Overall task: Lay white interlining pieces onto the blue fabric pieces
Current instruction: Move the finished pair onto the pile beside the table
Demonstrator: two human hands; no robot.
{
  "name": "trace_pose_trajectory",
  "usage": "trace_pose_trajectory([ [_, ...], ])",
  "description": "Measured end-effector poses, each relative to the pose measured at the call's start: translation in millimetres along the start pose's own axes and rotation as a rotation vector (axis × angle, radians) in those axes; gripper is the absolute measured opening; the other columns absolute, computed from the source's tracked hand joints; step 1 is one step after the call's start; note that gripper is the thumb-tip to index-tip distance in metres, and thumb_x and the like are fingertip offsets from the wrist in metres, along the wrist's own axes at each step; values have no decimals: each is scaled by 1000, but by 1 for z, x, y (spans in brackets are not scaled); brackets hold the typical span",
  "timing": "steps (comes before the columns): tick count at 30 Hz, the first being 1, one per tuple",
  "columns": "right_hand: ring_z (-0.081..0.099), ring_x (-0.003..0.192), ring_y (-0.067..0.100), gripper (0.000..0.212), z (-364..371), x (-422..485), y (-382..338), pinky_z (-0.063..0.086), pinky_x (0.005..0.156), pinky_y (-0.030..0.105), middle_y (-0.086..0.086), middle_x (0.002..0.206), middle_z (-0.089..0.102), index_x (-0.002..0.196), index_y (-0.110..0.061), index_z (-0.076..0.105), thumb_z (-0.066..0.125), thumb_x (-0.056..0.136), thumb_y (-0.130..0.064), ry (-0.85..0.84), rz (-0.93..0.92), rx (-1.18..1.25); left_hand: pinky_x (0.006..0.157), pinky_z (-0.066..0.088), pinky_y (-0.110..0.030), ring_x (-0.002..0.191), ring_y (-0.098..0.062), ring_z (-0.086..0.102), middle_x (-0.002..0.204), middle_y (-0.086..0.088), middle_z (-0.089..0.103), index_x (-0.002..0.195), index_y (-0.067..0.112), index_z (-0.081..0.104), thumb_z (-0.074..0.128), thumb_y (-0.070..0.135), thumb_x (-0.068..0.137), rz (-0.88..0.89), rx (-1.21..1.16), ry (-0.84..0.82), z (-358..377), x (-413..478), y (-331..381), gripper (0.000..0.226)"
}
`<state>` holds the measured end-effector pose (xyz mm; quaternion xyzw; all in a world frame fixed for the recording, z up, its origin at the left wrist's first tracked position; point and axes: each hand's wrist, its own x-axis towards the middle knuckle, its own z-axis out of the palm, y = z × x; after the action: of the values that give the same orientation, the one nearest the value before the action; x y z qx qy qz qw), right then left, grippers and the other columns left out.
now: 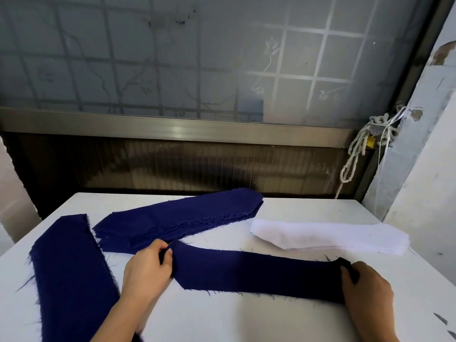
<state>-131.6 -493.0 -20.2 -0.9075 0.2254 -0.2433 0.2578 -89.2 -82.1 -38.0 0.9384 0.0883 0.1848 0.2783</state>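
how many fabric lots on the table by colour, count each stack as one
blue single strips: 2, the left strip and the held strip
blue stacks: 1, the blue stack
white stacks: 1, the white interlining stack
total: 4

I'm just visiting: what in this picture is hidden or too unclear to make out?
Head view, the only one:
- Blue strip: both ends are covered by the left hand and right hand gripping them.
- Blue stack and white interlining stack: the layers are too thin to count.
- Long blue piece at left: its near end is cut off by the bottom edge.
- Outdoors: blurred by the frosted window.
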Motion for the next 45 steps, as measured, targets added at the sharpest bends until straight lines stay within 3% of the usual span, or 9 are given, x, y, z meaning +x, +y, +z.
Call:
trace_pose_trajectory([
  [7,47,64,32,24,0,-1,-1,35,61,37,6,66,54,68,-10,51,63,88,-13,3,0,21,55,37,-28,64,-8,56,71,14,61,92,25,61,61,32,94,-3,27,36,-1,-2,4,7],
  [12,54,77,36,4,0,-3,-4,40,69,40,14,82,62,86,-7,60,63,89,-8,0,-6,68,59,44,-30,69,-11,57,81,12,61,88,23,59,64,32,94,18,44,42,0,-4,7,11],
  [15,56,99,41,40,0,-2,-5,42,87,48,19,110,59,128,-7,50,59,89,-5,10,60,94,59,46,-34,70,-16,57,91,6,58,93,19,58,62,22,95,11,26,84,-1,-6,10,5],
  [17,54,105,42,53,-2,-1,-6,38,95,52,20,122,54,140,-9,39,56,90,-4,58,89,74,59,45,-35,72,-22,58,99,-2,58,102,12,60,59,16,97,-14,13,130,-3,-6,11,8],
  [21,50,111,43,43,-4,-3,-8,32,94,52,25,120,56,130,-4,51,58,88,-10,166,102,-86,62,46,-39,79,-26,57,94,-7,61,102,5,66,58,25,97,-18,82,197,-5,-7,9,22],
  [28,46,105,36,37,1,-4,-4,34,91,45,18,106,54,100,-5,64,59,88,-40,-6,161,-323,79,47,-31,91,-16,51,96,8,51,100,24,65,53,73,84,-17,210,46,2,-5,7,53],
  [34,50,97,36,32,3,1,-1,39,84,44,14,100,58,98,-10,60,69,83,-37,-48,57,-200,68,42,-28,81,-10,52,85,16,52,96,29,54,71,49,85,35,12,10,-1,-5,3,28],
  [40,46,113,39,59,7,3,0,35,94,48,19,121,55,127,-7,53,67,83,-43,-72,80,-283,79,50,-32,97,-18,61,105,3,65,126,30,54,68,45,89,-2,-48,-35,-2,-6,1,42],
  [45,57,97,36,28,2,7,-1,43,85,41,11,103,68,109,-14,64,67,86,-29,-192,38,-131,78,49,-30,92,-17,61,101,3,67,124,22,62,69,42,89,12,-36,-34,-1,-5,1,41],
])
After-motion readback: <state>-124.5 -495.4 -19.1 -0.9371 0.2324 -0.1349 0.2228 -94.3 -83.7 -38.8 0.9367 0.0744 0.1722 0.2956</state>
